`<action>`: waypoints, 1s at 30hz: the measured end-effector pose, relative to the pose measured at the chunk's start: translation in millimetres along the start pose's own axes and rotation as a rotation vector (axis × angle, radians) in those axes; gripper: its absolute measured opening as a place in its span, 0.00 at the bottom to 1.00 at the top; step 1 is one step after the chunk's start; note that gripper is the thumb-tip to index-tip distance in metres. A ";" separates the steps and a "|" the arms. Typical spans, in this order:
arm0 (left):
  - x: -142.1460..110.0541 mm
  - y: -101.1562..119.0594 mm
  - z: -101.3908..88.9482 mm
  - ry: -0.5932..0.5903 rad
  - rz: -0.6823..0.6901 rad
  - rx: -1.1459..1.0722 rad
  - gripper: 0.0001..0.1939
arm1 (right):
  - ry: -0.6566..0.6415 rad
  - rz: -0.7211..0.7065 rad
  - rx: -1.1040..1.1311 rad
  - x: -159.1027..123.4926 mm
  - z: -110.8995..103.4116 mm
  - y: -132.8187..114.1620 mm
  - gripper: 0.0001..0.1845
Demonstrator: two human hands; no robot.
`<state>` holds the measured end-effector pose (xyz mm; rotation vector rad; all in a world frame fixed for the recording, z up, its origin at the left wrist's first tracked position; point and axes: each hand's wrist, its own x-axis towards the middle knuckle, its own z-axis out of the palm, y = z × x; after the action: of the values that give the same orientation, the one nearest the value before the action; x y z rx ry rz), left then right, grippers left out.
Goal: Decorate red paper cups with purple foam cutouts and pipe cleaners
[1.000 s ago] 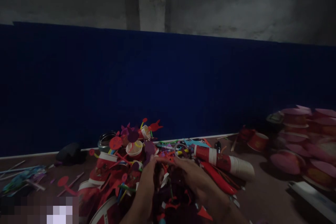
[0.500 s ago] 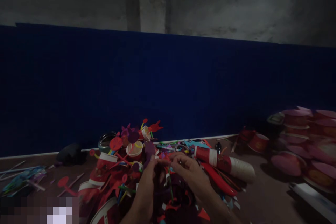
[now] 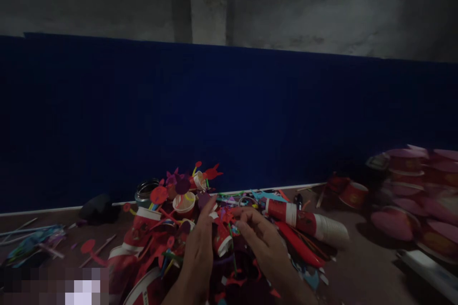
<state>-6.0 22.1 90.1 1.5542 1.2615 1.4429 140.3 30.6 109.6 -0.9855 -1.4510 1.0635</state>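
In the lower middle, my left hand (image 3: 200, 238) is raised with its fingers stretched out and together, palm turned inward, and holds nothing I can see. Facing it, my right hand (image 3: 263, 236) is curled, its thumb close to the bent fingers; anything between the tips is too small or dark to make out. Between the hands a small red paper cup (image 3: 222, 236) lies tipped, its white rim toward me. Beside the cup a thin green strip (image 3: 234, 252) stands among red and dark cut pieces. Several decorated red cups (image 3: 146, 219) crowd against my left side.
To the right lie a nested stack of paper cups (image 3: 322, 228) and a long red piece (image 3: 300, 245). Pink-topped red tubs (image 3: 408, 171) are piled at far right, near a white box (image 3: 425, 269). A dark jar (image 3: 146, 190) stands before the blue panel (image 3: 229, 119).
My left hand's fingers have drawn away from the right fingertips and straightened upward. The red cup between the hands now shows more fully. My right hand has barely moved.
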 end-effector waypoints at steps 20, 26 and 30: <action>10.4 1.0 3.0 -0.076 -0.097 -0.072 0.11 | -0.056 0.142 0.300 0.3 9.0 9.4 0.22; 14.2 -1.9 -0.1 0.004 -0.077 -0.052 0.11 | -0.084 0.098 0.146 3.5 3.5 9.5 0.11; 12.6 -2.1 -0.2 -0.009 -0.127 -0.054 0.11 | -0.157 0.150 0.045 6.4 1.6 11.7 0.12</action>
<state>-7.6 34.6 92.4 1.4171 1.2820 1.3768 138.3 39.7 100.0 -1.0091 -1.4899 1.3026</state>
